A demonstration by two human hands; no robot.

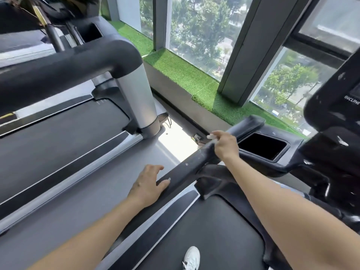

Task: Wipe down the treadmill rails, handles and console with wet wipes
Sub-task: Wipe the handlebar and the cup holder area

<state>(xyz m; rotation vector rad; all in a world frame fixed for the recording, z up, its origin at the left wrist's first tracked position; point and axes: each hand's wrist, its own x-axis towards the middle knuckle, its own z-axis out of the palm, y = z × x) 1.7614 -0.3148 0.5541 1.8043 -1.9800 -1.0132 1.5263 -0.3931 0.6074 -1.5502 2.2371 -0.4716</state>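
Single head view — looks forward-down, tilted, close over treadmill rail (187, 168).

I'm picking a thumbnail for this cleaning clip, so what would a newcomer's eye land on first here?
First the two bare arms reaching in from below to the dark handrail that runs across the middle: the right hand pinches a small white wipe on it, and the left hand rests on its lower end. Next comes the bright green turf ledge under the tall windows, then the neighbouring treadmill's silver post at left.
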